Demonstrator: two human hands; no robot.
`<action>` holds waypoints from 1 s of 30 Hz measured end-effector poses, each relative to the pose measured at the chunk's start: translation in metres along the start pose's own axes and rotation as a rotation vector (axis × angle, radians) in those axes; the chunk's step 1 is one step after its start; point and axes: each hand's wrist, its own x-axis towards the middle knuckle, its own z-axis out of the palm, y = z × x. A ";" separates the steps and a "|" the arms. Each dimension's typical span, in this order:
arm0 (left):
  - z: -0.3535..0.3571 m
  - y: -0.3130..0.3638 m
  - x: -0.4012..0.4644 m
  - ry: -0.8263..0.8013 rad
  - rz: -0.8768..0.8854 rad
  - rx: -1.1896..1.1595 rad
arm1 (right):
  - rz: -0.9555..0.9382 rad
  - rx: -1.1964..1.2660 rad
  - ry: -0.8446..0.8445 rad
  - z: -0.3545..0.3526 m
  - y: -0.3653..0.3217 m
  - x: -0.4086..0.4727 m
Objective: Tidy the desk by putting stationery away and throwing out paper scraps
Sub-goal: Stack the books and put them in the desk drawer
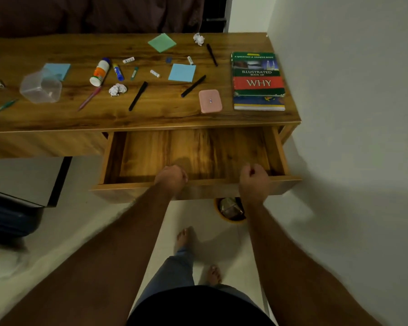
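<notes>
- The step in hand seems to be the opening of the drawer [193, 154], before any stationery goes away: it stands pulled out in the middle of the frame, and the part of its inside that shows is bare.
- The left hand [171, 178] and the right hand [253, 181] both sit on the drawer's front edge, curled into loose fists; they appear to grip this edge, and neither holds any stationery.
- The things to tidy lie on the desk [57, 118], in the upper half of the frame, well apart from both hands: black pens [138, 96], a glue bottle [100, 71], blue sticky notes [181, 72], a green pad [161, 42] and a pink case [210, 101].
- Two paper scraps are there too, one crumpled ball [117, 89] near the middle of the desk and another [198, 39] at the far edge.
- A bin [231, 209] shows under the drawer, just below the right hand.
- I judge the next move needs one hand to let go and reach up over the drawer to the nearest items, probably the pink case or a pen.
</notes>
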 end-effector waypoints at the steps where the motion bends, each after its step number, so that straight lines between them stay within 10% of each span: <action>1: 0.001 -0.002 0.004 -0.014 -0.001 0.015 | -0.045 -0.070 -0.086 -0.001 -0.007 0.002; 6: -0.007 0.004 -0.006 -0.124 0.020 0.055 | -0.134 -0.459 -0.540 -0.001 -0.015 0.008; 12: -0.011 0.012 -0.003 -0.284 0.101 -0.023 | -0.047 -0.484 -0.616 -0.005 -0.015 0.022; 30: -0.156 0.227 0.201 0.051 0.165 -0.857 | -0.047 -0.332 -0.106 -0.004 -0.128 0.311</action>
